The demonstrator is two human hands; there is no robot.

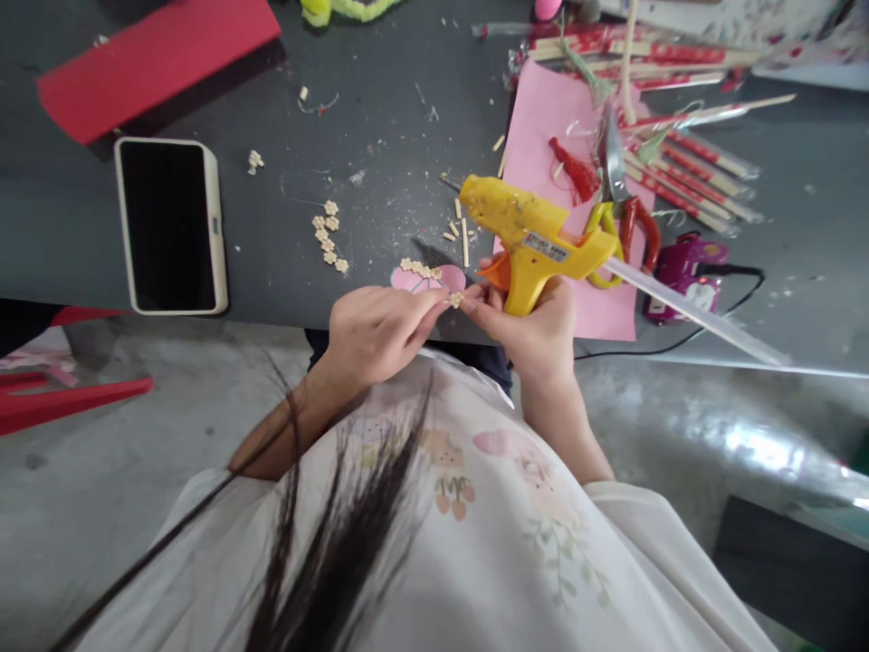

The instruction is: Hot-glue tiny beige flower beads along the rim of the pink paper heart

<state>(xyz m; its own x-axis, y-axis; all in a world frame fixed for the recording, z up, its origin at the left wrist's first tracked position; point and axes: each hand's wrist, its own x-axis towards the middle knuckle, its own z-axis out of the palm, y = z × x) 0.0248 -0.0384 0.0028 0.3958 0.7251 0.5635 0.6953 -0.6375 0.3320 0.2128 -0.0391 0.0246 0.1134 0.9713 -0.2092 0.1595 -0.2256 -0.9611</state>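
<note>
**Dark grey table [380, 127] seen from above, a yellow glue gun [512, 213] raised over its front edge**

At far left, a red sheet [159, 68] lies slantwise, with a phone-like device [167, 226] below it, its screen black in a cream case. Next comes a loose, curving cluster of beige flowers [327, 245].

The left hand [384, 330] is at centre, just over the table's front edge. Its thumb and fingers are pinched together on a tiny flower [457, 300], pale and round-petalled. Behind this hand, which partly hides it, is a pink cutout [452, 276] with rounded ends and blue lines; a row of similar flowers lies along its upper edge. Short wooden sticks [465, 243] are scattered nearby.

The right hand [536, 326] is closed around the glue gun's handle, nozzle towards the left, a translucent glue stick [699, 312] jutting from its back. Its fingertips also meet the tiny flower; whether they grip it, I cannot tell.

The gun partly covers a pink paper sheet [533, 136] and scissors [615, 172] with red and yellow handles. A red tassel [577, 172] lies on that sheet. At far right, clear plastic sleeves [706, 181] contain pale sticks with red wrapping, above a purple device [685, 276] with a black cable.
</note>
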